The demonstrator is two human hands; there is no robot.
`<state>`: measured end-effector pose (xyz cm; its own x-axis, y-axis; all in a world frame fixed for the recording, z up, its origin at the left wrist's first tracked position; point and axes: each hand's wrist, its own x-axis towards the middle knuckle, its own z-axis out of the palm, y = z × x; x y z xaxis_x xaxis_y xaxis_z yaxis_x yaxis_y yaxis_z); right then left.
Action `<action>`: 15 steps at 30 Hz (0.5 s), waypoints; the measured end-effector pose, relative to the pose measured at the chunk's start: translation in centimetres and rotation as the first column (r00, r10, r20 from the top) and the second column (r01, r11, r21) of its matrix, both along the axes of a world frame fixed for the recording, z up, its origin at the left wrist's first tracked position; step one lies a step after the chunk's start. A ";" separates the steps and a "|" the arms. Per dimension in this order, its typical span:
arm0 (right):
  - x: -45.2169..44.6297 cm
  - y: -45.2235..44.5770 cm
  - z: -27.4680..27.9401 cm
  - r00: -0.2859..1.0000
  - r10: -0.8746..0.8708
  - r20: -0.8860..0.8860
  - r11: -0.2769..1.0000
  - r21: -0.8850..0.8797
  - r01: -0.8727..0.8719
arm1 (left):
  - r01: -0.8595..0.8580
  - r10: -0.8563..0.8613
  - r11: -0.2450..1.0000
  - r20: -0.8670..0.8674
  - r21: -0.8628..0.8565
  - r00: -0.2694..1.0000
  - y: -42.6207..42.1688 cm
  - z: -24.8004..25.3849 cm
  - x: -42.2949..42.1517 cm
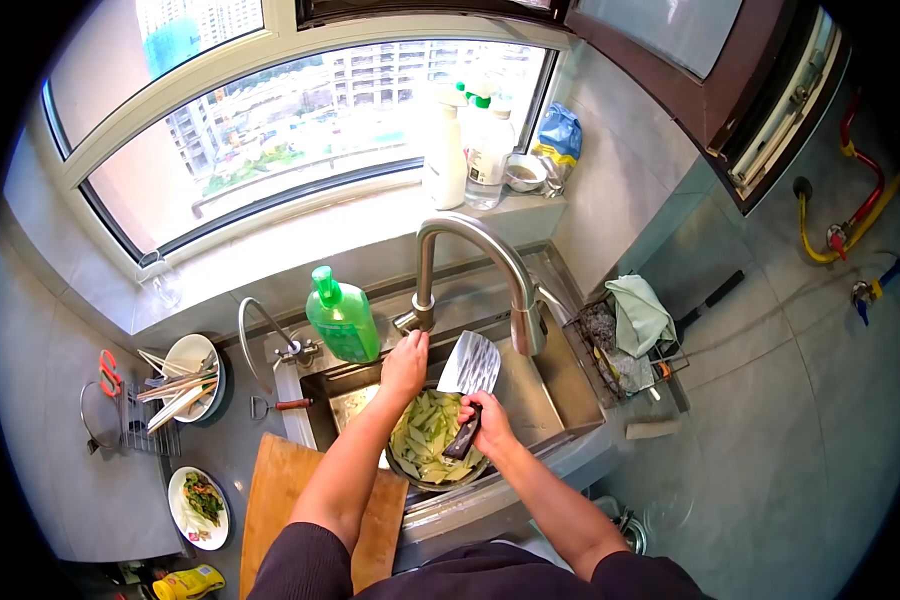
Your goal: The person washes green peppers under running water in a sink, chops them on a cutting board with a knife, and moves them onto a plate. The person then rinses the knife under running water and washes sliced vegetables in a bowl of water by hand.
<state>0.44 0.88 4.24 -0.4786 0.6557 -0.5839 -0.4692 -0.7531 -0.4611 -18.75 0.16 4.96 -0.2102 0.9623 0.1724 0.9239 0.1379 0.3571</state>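
Observation:
My right hand (488,425) is wrapped round the dark handle of a cleaver (470,364). Its broad blade points up and away over the sink (570,400) and carries pale streaks. Below the cleaver, a round bowl of sliced pale-green vegetables (425,435) sits in the sink, partly covered by my right hand and the handle. My left hand (405,368) reaches to the base of the steel faucet (425,270), fingers closed at the faucet handle (407,321); the fingertips are partly hidden. The faucet's spout arches to the right of the blade.
Left of the faucet stands a green bottle (342,318). A wooden cutting board (300,480) lies at the counter's front, beside a plate of food (200,508). Farther left are a bowl with chopsticks (192,360) and red scissors (110,372). A wire rack (620,350) stands right.

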 end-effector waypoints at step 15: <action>3.2 -0.4 0.1 0.999 -0.015 -0.040 0.999 0.032 0.016 | -0.079 0.098 0.989 -0.153 0.127 0.983 -0.3 -1.0 -0.1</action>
